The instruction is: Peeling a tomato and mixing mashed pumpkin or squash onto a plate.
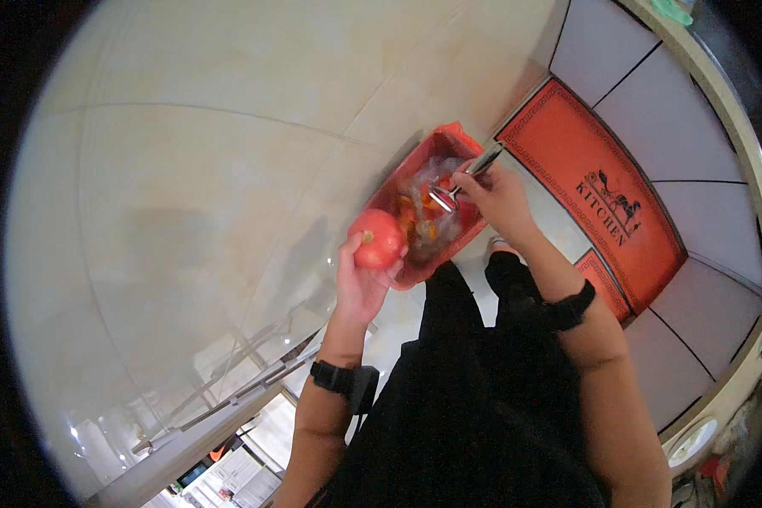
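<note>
My left hand [367, 289] holds a whole red tomato [377, 240], its pale stem scar showing, just over the near left rim of a red plastic bin. In my right hand [496, 197] is a metal peeler [482, 160], its handle pointing up and to the right and its head [444, 198] over the bin. The head does not touch the tomato. A clear plastic bag and orange and red scraps lie inside the red bin [390, 181].
A red floor mat [609, 184] with a horse-and-carriage print lies right of the bin, alongside pale cabinet doors [692, 127] under a curved counter edge [759, 209]. A tiled wall [228, 159] rises at the left. My legs [447, 292] stand close behind the bin.
</note>
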Demonstrator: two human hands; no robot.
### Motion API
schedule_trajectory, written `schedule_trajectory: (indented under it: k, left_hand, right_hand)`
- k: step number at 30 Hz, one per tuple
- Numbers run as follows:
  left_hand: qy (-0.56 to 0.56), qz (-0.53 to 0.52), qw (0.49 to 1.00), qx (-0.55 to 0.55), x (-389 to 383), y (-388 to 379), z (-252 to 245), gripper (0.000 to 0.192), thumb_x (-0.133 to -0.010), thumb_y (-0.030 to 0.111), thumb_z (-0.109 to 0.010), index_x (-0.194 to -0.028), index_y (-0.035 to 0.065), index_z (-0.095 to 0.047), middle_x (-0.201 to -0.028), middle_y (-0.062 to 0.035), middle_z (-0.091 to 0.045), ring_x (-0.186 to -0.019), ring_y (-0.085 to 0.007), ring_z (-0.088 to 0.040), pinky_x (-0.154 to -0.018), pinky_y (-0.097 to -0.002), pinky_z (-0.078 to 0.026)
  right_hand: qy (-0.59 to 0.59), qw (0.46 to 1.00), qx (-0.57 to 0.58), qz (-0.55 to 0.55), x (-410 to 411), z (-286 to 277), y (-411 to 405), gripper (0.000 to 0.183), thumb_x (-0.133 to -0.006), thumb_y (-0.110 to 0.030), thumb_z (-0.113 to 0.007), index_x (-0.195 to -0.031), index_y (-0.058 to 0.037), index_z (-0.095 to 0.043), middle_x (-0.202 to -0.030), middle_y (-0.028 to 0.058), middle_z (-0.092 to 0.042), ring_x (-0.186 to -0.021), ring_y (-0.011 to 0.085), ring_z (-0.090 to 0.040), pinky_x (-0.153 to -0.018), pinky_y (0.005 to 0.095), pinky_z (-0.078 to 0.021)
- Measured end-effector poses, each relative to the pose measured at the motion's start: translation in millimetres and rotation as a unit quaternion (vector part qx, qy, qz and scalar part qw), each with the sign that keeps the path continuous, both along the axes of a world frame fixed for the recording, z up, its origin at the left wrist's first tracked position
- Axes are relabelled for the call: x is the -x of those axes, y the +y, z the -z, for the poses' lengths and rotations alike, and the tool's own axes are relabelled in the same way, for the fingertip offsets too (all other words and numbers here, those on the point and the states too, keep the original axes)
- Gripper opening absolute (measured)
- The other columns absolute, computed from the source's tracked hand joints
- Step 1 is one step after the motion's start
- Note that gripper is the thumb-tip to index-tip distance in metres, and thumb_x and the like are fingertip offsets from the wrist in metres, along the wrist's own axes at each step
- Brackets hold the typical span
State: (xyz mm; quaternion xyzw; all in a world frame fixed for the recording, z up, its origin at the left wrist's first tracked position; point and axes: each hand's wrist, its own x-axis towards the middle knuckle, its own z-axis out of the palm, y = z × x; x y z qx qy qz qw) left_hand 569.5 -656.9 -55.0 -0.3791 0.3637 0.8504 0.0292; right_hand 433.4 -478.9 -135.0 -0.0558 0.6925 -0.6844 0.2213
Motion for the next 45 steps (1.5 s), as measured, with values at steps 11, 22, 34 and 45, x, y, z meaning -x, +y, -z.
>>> schedule_trajectory:
  k: [11, 22, 34, 45]
  left_hand:
    - [-0.042, 0.039, 0.998, 0.017, 1, -7, 15, 0.046, -0.083, 0.036, -0.053, -0.119, 0.0079, -0.046, -0.113, -0.0093, -0.056, -0.096, -0.0232, -0.058, -0.079, -0.0334, -0.049]
    - [-0.022, 0.113, 0.991, 0.069, -17, -14, 11, 0.048, -0.084, 0.031, -0.053, -0.122, 0.0032, -0.043, -0.119, -0.0123, -0.055, -0.102, -0.0260, -0.057, -0.086, -0.0402, -0.049]
    - [0.023, 0.064, 0.998, 0.004, -30, -8, 15, 0.048, -0.083, 0.029, -0.053, -0.124, 0.0057, -0.043, -0.120, -0.0119, -0.054, -0.105, -0.0263, -0.055, -0.089, -0.0405, -0.047]
    - [-0.040, -0.072, 0.996, 0.027, -63, -40, 29, 0.045, -0.083, 0.018, -0.056, -0.123, 0.0009, -0.043, -0.120, -0.0140, -0.053, -0.110, -0.0287, -0.053, -0.096, -0.0445, -0.044]
  right_hand:
    - [-0.210, 0.936, 0.278, -0.057, -24, -47, -17, 0.013, -0.090, -0.014, -0.059, -0.097, -0.0030, -0.058, -0.092, 0.0050, -0.063, -0.086, 0.0146, -0.062, -0.072, 0.0277, -0.0548]
    - [0.037, 0.998, -0.021, -0.048, -7, -35, -6, 0.017, -0.086, -0.016, -0.063, -0.092, -0.0008, -0.060, -0.082, 0.0051, -0.065, -0.073, 0.0094, -0.061, -0.066, 0.0236, -0.0510]
    - [-0.195, 0.961, 0.192, -0.034, -9, -3, -3, 0.015, -0.088, -0.015, -0.061, -0.097, -0.0026, -0.059, -0.089, 0.0054, -0.064, -0.081, 0.0144, -0.063, -0.073, 0.0278, -0.0545]
    - [0.004, 1.000, 0.000, 0.026, 3, -26, 2, 0.019, -0.084, -0.020, -0.065, -0.088, -0.0007, -0.063, -0.079, 0.0052, -0.065, -0.071, 0.0104, -0.060, -0.063, 0.0268, -0.0485]
